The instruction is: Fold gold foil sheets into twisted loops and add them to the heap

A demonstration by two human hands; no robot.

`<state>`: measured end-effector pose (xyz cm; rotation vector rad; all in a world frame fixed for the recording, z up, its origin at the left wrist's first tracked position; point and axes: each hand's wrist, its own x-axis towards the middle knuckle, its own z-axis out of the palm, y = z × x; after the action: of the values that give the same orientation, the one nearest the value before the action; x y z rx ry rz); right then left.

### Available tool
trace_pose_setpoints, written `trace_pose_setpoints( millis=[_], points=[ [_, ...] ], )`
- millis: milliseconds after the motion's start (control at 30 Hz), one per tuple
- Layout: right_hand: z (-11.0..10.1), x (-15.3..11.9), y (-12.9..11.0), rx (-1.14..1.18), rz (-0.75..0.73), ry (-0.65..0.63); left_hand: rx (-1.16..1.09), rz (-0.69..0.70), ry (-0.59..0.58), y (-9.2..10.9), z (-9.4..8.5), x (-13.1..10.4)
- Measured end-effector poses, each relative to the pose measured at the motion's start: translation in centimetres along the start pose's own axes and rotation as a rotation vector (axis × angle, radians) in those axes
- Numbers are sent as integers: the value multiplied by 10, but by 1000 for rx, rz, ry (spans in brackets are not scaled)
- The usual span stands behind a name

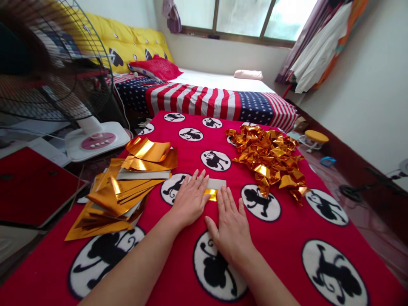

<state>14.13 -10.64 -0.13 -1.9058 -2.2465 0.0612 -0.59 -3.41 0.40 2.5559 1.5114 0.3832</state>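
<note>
Left hand point(189, 199): flat, palm down, fingers straight and together, grasping nothing; presses on the foil sheet point(214, 189).
Right hand point(231, 225): flat, palm down, fingers spread slightly, grasping nothing; fingertips rest on the near edge of the same sheet.
Foil sheet: lies on the blanket point(287, 238) between the two hands; a gold strip shows in the gap between them, grey-white back shows beyond the fingertips. Most of it is hidden under the hands.
Blanket: red, printed with white circles holding black monkey figures; covers the work surface.
Foil stack point(121, 191): loose gold sheets, some curled, left of the left hand, near but apart from it; grey-white backs show on a few.
Folded pile point(270, 159): crumpled heap of folded gold pieces, right and beyond the hands, well apart from them.
Fan point(92, 136): white base with pink panel at far left, wire cage above it.
Bed point(210, 100): behind the blanket, stars-and-stripes cover, red pillow point(157, 68).
</note>
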Motion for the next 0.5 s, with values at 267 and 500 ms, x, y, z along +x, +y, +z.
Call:
trace_pose_setpoints(
  millis=[267, 500],
  points=[
    [-14, 7, -28, 185, -111, 74, 98, -41, -55, -4, 0, 3],
    [-11, 21, -40, 448, -152, -66, 149, -58, -106, -5, 1, 5]
  ],
)
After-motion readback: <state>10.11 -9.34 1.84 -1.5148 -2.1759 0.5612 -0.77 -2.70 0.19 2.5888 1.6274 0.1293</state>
